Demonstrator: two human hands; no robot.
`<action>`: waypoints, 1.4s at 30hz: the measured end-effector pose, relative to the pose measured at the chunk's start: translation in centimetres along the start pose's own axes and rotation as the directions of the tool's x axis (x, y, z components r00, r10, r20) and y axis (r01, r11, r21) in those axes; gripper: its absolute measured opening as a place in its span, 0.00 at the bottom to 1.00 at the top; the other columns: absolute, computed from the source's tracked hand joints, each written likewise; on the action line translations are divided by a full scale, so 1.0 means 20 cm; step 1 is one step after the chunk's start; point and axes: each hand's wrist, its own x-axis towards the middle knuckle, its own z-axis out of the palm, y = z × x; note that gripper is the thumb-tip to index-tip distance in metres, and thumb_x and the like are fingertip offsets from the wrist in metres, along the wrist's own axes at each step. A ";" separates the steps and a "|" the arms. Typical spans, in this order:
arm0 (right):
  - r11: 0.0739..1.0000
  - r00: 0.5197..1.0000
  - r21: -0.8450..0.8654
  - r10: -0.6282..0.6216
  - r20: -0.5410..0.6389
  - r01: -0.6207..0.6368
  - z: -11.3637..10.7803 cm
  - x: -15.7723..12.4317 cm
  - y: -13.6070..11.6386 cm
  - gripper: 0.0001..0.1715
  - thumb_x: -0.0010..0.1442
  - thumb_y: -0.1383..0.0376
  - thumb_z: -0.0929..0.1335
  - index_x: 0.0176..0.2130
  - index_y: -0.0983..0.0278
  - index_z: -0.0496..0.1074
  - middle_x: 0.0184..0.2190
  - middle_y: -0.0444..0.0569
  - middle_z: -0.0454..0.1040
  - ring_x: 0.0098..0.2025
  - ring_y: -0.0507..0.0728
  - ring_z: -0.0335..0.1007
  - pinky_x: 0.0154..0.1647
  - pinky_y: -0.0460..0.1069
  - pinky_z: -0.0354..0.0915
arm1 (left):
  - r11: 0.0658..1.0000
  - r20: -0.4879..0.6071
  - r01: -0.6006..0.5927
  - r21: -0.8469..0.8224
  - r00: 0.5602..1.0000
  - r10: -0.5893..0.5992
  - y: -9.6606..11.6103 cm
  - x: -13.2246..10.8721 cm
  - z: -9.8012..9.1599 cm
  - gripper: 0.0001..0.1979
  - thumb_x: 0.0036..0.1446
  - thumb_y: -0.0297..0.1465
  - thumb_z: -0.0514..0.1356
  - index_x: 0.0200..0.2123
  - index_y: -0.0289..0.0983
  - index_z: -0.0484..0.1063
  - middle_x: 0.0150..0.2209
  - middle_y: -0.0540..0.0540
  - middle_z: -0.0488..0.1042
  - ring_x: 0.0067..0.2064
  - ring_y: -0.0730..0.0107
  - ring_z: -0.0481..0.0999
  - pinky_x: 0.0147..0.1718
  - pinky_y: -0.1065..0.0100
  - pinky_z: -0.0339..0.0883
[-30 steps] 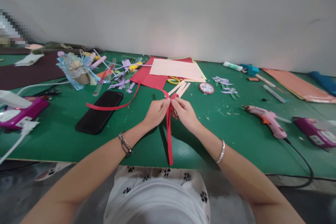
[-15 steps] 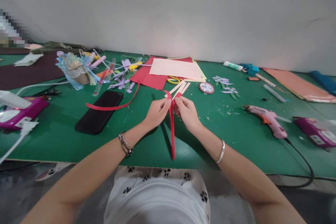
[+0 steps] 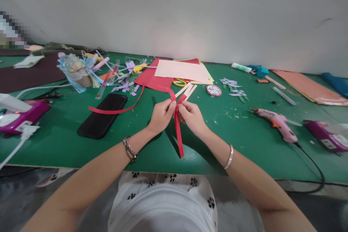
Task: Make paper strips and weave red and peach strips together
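Note:
My left hand (image 3: 162, 116) and my right hand (image 3: 192, 116) meet above the table, each pinching a red paper strip (image 3: 178, 139) between thumb and fingers. One length of the strip hangs below my fingertips, and bent parts stick up above them. Just beyond my hands lie several pale pink paper strips (image 3: 189, 90). Left of my left hand, another red strip (image 3: 119, 111) curves across a black phone (image 3: 102, 116). Sheets of red paper (image 3: 154, 79) and a pale pink sheet (image 3: 182, 70) lie farther back, with yellow-handled scissors (image 3: 179, 82) partly under them.
On the right lie a pink glue gun (image 3: 276, 121) with its cord and a purple power strip (image 3: 327, 136). A second purple power strip (image 3: 29, 116) is at left. Purple paper scraps (image 3: 126, 83), a small round tin (image 3: 214, 90) and a glue tube (image 3: 241, 67) sit farther back.
The hanging end of the red strip has swung slightly right and turned its flat side toward me. Its upper parts stand farther apart above my fingers. Both hands stay nearly in place.

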 end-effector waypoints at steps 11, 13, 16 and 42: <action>0.998 0.996 0.067 0.009 -0.094 -0.003 0.00 0.00 -0.01 0.17 0.52 0.66 0.59 0.15 0.63 0.53 0.09 0.35 0.54 0.12 0.43 0.48 0.13 0.41 0.47 | 1.000 0.083 0.022 -0.006 0.996 -0.021 -0.01 0.00 0.00 0.19 0.55 0.37 0.46 0.15 0.37 0.49 0.13 0.56 0.49 0.17 0.80 0.51 0.17 0.74 0.47; 0.997 0.998 0.074 0.001 -0.063 0.003 0.00 0.00 -0.02 0.17 0.52 0.64 0.61 0.16 0.63 0.53 0.10 0.35 0.53 0.13 0.43 0.48 0.13 0.41 0.46 | 1.000 0.074 0.013 0.028 0.997 -0.015 -0.01 0.00 0.00 0.20 0.55 0.37 0.46 0.14 0.37 0.48 0.13 0.56 0.50 0.17 0.80 0.52 0.17 0.74 0.47; 0.997 1.000 0.076 -0.006 0.010 0.005 0.00 0.00 -0.02 0.17 0.51 0.61 0.62 0.16 0.64 0.54 0.10 0.35 0.53 0.13 0.43 0.49 0.14 0.42 0.47 | 0.998 0.055 0.022 0.065 0.998 -0.025 -0.02 0.00 0.00 0.19 0.56 0.37 0.46 0.15 0.37 0.50 0.13 0.55 0.53 0.17 0.79 0.54 0.17 0.74 0.48; 1.000 0.995 -0.030 -0.006 -0.100 0.003 -0.01 0.01 0.00 0.17 0.50 0.61 0.62 0.17 0.63 0.52 0.12 0.36 0.52 0.15 0.44 0.46 0.16 0.43 0.45 | 0.999 0.203 0.030 -0.009 0.979 -0.028 0.00 0.00 0.00 0.16 0.55 0.32 0.45 0.16 0.37 0.50 0.14 0.55 0.53 0.18 0.79 0.54 0.19 0.74 0.49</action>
